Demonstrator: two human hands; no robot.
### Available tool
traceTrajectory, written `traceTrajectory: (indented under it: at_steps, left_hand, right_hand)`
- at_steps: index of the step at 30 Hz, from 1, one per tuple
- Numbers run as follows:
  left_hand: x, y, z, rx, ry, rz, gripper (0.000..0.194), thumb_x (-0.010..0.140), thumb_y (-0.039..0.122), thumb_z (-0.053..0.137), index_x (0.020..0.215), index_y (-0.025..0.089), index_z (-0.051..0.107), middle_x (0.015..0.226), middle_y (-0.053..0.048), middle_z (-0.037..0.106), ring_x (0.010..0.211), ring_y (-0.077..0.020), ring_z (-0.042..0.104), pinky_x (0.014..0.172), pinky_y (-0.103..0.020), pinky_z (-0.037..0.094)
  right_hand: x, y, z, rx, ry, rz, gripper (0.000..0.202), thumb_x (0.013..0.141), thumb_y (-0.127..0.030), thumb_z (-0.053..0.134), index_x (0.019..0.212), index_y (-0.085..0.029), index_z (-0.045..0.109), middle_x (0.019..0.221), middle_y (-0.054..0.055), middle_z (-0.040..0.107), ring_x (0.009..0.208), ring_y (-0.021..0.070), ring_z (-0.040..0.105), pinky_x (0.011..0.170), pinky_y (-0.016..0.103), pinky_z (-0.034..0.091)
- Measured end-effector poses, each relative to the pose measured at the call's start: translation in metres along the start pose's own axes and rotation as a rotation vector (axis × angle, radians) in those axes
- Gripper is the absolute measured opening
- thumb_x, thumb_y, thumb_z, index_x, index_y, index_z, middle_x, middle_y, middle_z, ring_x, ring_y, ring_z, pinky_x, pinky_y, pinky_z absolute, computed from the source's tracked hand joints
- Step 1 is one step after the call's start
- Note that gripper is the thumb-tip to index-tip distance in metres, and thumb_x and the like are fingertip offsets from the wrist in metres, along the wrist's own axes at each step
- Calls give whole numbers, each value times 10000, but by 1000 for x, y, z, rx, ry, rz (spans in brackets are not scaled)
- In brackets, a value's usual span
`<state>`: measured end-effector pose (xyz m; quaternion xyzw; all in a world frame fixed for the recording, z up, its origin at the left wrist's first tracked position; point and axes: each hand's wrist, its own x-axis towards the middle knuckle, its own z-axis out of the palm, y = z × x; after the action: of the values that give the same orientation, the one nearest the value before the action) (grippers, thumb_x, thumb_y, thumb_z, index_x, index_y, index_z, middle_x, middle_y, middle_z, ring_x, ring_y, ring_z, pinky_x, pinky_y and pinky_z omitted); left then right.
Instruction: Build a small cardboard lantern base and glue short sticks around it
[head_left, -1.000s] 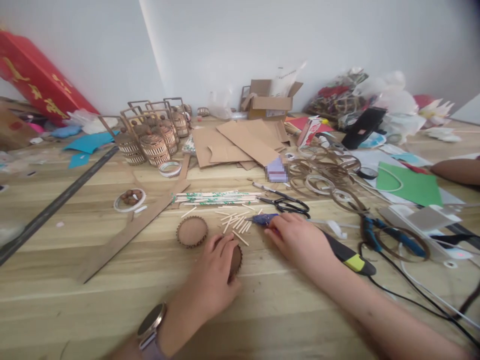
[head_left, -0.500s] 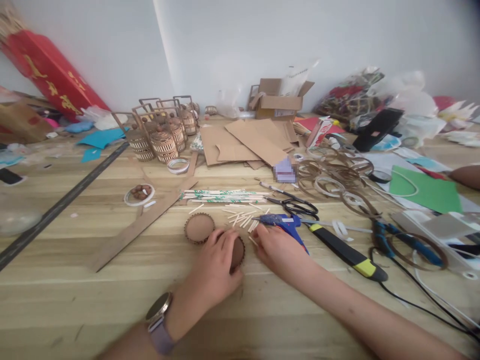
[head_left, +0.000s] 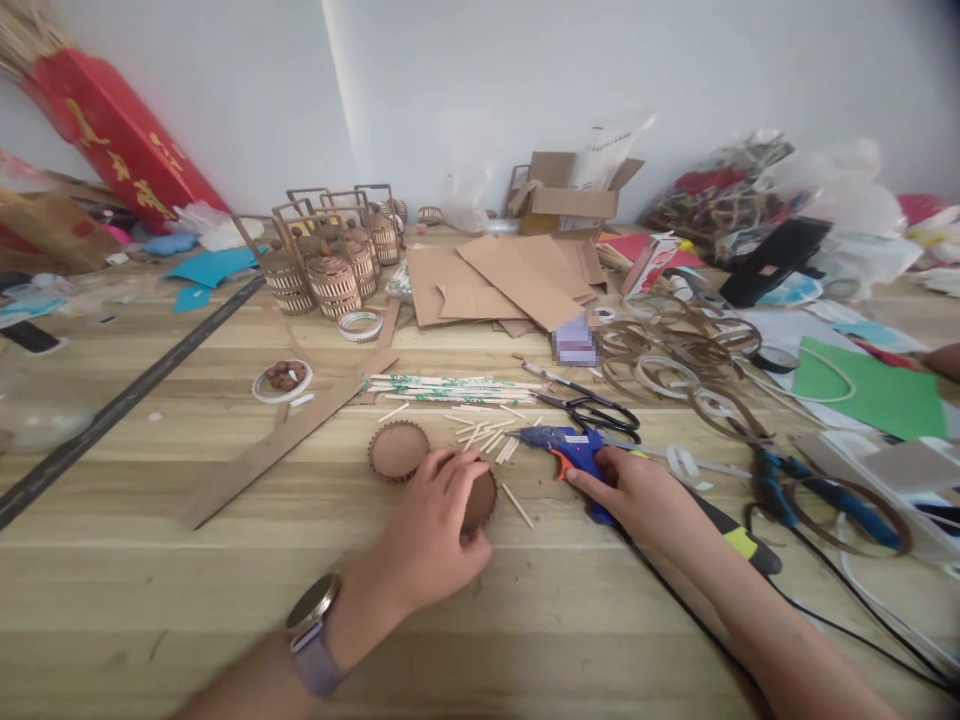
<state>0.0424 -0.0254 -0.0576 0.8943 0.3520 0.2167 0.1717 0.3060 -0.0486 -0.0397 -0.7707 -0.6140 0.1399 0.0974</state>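
Note:
My left hand (head_left: pixel 439 515) curls over a round brown cardboard piece (head_left: pixel 480 497) with a notched rim, gripping it by its edges. It partly hides that piece. A second such round piece (head_left: pixel 399 451) lies just beyond, to the left. With my right hand (head_left: pixel 641 490) I grasp the handle of a blue hot glue gun (head_left: pixel 562 440) with an orange trigger; its nozzle points left toward a scatter of short pale sticks (head_left: pixel 487 437). One single stick (head_left: pixel 517 506) lies between my hands. Behind the scatter is a bundle of longer wrapped sticks (head_left: pixel 450 388).
Black scissors (head_left: pixel 600 412), a black-and-yellow tool (head_left: pixel 739 540) and blue-handled pliers (head_left: pixel 840 505) lie to the right. Brown rings (head_left: pixel 682 345) are heaped farther back. Cardboard sheets (head_left: pixel 495 285), small lidded baskets (head_left: pixel 334 280) and a cardboard strip (head_left: pixel 292 445) lie beyond my hands.
My right hand has moved right, away from the stick it was touching, and taken the glue gun's handle. The stick lies on the table. My left hand keeps holding the round piece.

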Motion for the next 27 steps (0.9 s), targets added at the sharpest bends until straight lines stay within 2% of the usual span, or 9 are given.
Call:
traceTrajectory:
  at_steps: [5,7,12,17,21,23,25,27]
  left_hand:
    - [-6,23,-16,-40,-341,227,535,709,185,615,1241,184,553,1411,-90,534,1272,-320,417,1094,-473,399]
    - [-4,27,-16,-15,-406,246,511,745,219,620,1251,182,560,1419,-93,525,1267,-321,418,1085,-466,405]
    - [17,23,-8,75,-380,220,512,800,249,623,1302,193,543,1400,-102,522,1259,-325,414,1076,-476,412]
    - [45,14,-1,159,-350,182,548,802,260,638,1334,205,522,1370,-122,513,1205,-348,428,1019,-522,443]
    - [65,6,1,189,-324,149,528,792,220,612,1314,201,536,1293,-124,558,1161,-345,457,980,-534,458]
    - [71,2,1,205,-310,125,535,782,192,600,1314,178,542,1317,-143,549,1161,-353,463,978,-540,456]
    - [72,-1,0,208,-295,108,525,769,172,603,1292,164,561,1406,-163,487,1191,-367,458,990,-549,447]
    - [67,-4,0,193,-275,98,510,757,156,609,1266,179,576,1479,-160,418,1240,-376,439,1003,-557,440]
  right_hand:
    - [-1,5,-4,294,7,21,405,767,-614,523,624,-235,530,522,0,574,501,177,520,483,285,334]
    - [-3,4,-9,431,7,10,391,747,-607,547,674,-224,569,591,5,626,549,178,548,509,283,374]
    - [-5,1,-17,697,0,19,385,694,-568,639,809,-201,629,755,25,687,692,201,601,627,302,447]
    - [-12,-1,-19,992,-82,116,390,673,-528,716,829,-205,563,616,-23,591,572,146,523,531,262,385]
    - [-19,-10,-19,1252,-176,154,331,705,-432,728,829,-210,515,518,-65,520,515,111,461,529,239,351]
    - [-20,-15,-20,1323,-148,118,312,712,-403,732,818,-212,510,499,-77,498,506,104,445,535,234,345]
    - [-20,-16,-21,1368,-53,64,307,710,-390,742,816,-214,514,506,-81,491,504,99,435,531,231,335]
    - [-19,-15,-21,1413,-34,51,291,702,-377,745,799,-212,526,530,-80,489,484,87,402,508,230,320]
